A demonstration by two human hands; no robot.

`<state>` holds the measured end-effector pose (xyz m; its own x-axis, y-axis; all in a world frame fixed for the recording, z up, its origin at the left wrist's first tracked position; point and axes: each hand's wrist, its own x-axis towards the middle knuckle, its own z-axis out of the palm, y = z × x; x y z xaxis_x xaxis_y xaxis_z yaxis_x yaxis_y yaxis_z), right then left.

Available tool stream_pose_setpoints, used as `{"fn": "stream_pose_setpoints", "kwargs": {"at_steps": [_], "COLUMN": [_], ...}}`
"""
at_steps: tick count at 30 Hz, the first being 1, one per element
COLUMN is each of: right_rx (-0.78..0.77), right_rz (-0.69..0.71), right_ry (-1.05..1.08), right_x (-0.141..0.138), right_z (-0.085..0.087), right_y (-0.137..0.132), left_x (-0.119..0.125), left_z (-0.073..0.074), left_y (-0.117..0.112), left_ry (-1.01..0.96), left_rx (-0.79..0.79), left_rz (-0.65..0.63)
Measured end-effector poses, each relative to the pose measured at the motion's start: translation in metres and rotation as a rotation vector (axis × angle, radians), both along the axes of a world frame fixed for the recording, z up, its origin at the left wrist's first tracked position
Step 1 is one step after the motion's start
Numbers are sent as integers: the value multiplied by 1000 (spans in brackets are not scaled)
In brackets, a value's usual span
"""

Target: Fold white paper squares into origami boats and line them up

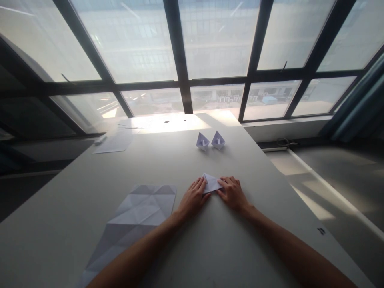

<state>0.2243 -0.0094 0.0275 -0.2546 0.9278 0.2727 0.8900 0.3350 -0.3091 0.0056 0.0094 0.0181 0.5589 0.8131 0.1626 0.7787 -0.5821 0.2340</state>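
A small piece of white folded paper [212,184] lies on the table between my two hands, its pointed top facing away from me. Its left side is held under the fingers of my left hand [195,196], with the thumb along the near edge. My right hand [234,193] pinches the right corner between thumb and fingers. The outer corners are hidden under the fingers. Beyond my hands, two folded paper boats [203,141] stand side by side on the table.
A large creased sheet of paper [141,208] lies left, partly under my left forearm. Flat white sheets [114,143] and a small white object [100,139] are at the table's far left. The white table [258,248] reaches towards the windows [216,40]. A dark mark [321,231] sits near its right edge.
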Motion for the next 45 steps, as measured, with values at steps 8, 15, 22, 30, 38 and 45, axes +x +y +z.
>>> {"fn": "stream_pose_setpoints", "kwargs": {"at_steps": [8,15,22,30,38,45], "right_rx": [14,58,128,233,157,127], "right_rz": [3,5,-17,32,227,183], "right_ry": [147,359,640,744,670,636], "right_x": [2,4,5,3,-1,-2], "right_z": [-5,-11,-13,-8,-1,-12], "right_y": [3,9,12,9,3,9], "left_x": [0,0,2,4,5,3], "left_z": [3,4,12,11,18,18], "left_y": [-2,2,-2,1,-1,-1], "left_ry": [7,-25,-130,-410,-596,-648], "left_rx": [28,10,66,-107,-234,-250], "left_rz": [71,97,213,112,121,99]}}
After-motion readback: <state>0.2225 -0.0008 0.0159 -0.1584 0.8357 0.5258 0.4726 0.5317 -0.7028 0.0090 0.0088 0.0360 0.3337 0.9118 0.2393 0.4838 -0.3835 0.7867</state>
